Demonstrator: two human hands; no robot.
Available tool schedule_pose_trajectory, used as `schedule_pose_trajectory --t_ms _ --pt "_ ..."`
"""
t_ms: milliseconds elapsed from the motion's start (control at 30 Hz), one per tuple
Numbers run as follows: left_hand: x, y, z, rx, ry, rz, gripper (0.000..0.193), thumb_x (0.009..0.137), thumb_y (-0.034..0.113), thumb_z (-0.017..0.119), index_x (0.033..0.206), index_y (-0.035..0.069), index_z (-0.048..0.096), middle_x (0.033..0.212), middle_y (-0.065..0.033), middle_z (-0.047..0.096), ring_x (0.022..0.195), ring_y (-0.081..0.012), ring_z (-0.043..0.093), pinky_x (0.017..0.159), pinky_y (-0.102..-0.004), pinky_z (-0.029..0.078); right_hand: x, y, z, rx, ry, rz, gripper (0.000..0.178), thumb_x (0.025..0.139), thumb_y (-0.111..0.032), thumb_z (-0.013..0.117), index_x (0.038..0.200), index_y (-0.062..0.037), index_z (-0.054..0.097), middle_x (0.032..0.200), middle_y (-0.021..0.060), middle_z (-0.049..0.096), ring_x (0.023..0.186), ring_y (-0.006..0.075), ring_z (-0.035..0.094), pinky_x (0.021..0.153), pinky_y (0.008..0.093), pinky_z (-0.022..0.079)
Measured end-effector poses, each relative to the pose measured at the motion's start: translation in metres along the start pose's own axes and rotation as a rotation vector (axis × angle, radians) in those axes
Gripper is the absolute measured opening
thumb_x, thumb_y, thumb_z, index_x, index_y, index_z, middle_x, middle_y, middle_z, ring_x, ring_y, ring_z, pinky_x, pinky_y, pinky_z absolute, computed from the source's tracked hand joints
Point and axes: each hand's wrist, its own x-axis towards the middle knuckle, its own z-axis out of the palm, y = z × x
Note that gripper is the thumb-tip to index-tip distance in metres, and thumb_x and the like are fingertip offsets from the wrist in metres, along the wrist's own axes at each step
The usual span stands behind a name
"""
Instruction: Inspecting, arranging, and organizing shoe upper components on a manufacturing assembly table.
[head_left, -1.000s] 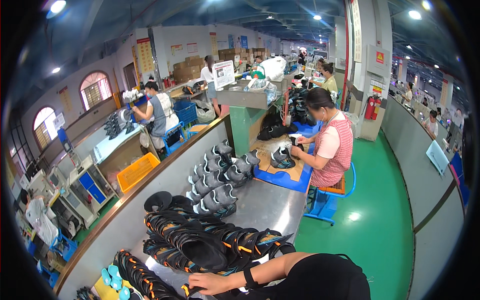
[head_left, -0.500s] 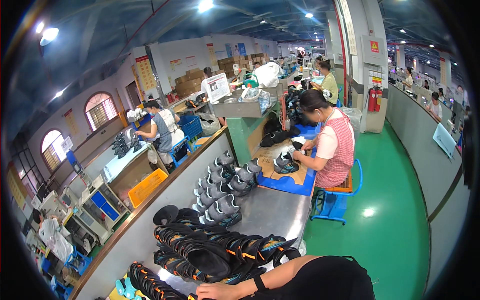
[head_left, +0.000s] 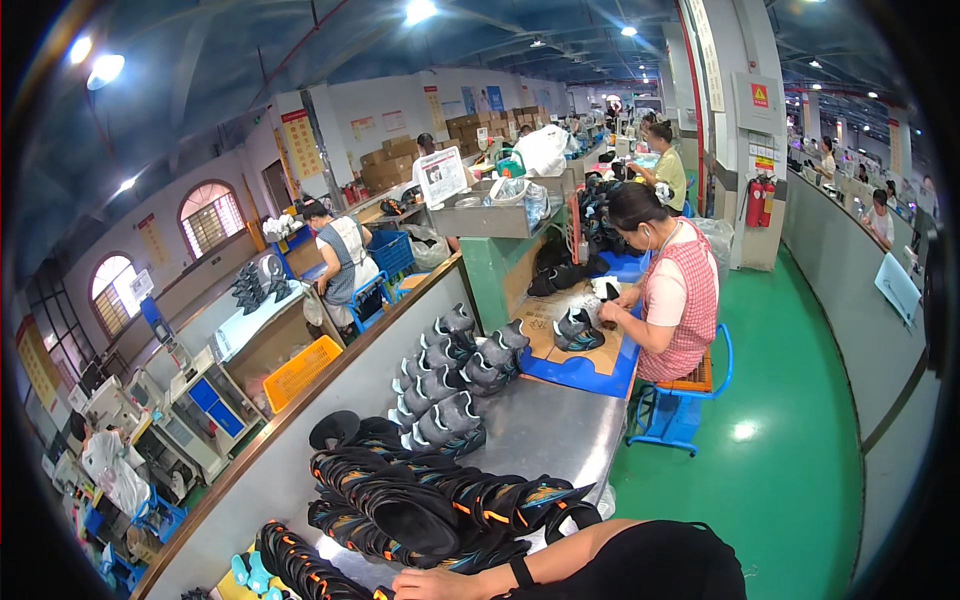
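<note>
My right hand (head_left: 436, 583) reaches in at the lower edge, below a black sleeve and black wristband. Its fingers are mostly cut off by the picture's edge, so what they touch or hold is hidden. Right beside it lie overlapping stacks of flat black shoe uppers (head_left: 400, 510) with orange and teal trim. Another row of black uppers (head_left: 300, 562) runs along the table to the left of the hand. My left hand is out of view.
Grey-black shaped shoe uppers (head_left: 445, 420) stand in rows on the metal table (head_left: 545, 425). Beyond, a co-worker (head_left: 680, 290) on a blue stool handles a shoe upper (head_left: 577, 330) over a blue mat. A low partition (head_left: 300, 430) borders the table's left. Light-blue pieces (head_left: 258, 573) lie lower left.
The whole view has shifted slightly to the right and down. At the far left table, a co-worker's arm has drawn back from the uppers there. My right hand stays in nearly the same place.
</note>
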Motion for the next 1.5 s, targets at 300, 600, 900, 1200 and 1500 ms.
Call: schedule_pose_trajectory --t_ms 300,600,900,1200,1500 --pt "-0.046 0.207 0.003 -1.134 -0.009 -0.686 0.037 0.094 0.028 0.060 0.125 0.006 0.059 0.117 -0.0057 0.061 0.105 -0.0180 0.056 0.092 -0.0308 0.044 0.001 -0.004 0.012 0.048 -0.153 -0.005 0.031 0.079 -0.018 0.066 0.106 -0.0059 0.057 0.111 0.0158 0.052 0.104 0.0352 0.050 0.086 0.0446 0.044" --pt "-0.070 0.246 -0.002 -0.689 -0.009 -0.327 0.014 0.095 0.016 0.057 0.101 0.005 0.062 0.098 -0.0039 0.058 0.090 -0.0146 0.053 0.081 -0.0285 0.043 0.001 0.013 0.033 0.753 -0.255 0.535 0.021 0.093 -0.024 0.062 0.101 -0.0045 0.059 0.088 0.0034 0.063 0.066 0.0091 0.055 0.058 0.0245 0.043" --pt "-0.065 0.185 0.080 0.129 0.294 -0.091 0.016 0.074 0.015 0.069 0.073 0.002 0.058 0.078 -0.0137 0.061 0.076 -0.0347 0.058 0.066 -0.0447 0.042 -0.008 0.024 0.040 0.534 -0.241 0.507 0.012 0.085 -0.009 0.058 0.090 -0.0043 0.067 0.089 0.0125 0.065 0.086 0.0250 0.062 0.080 0.0343 0.049" --pt "-0.084 0.131 0.048 0.055 0.164 -0.217 0.049 0.064 -0.011 0.059 0.112 0.001 0.063 0.105 -0.0176 0.064 0.101 -0.0371 0.059 0.088 -0.0424 0.048 0.004 0.065 0.060 0.467 -0.495 0.725 0.020 0.091 -0.014 0.059 0.108 -0.0021 0.061 0.087 0.0081 0.062 0.067 0.0184 0.057 0.065 0.0301 0.048" --pt "-0.028 -0.011 0.071 0.377 0.338 -0.462 0.071 0.064 0.000 0.076 0.125 0.002 0.039 0.138 -0.0284 0.033 0.129 -0.0425 0.037 0.101 -0.0492 0.037 0.073 0.150 -0.043 -0.793 -0.201 0.462 0.088 0.066 -0.013 0.081 0.142 -0.0101 0.037 0.139 0.0220 0.037 0.131 0.0457 0.034 0.104 0.0540 0.034"
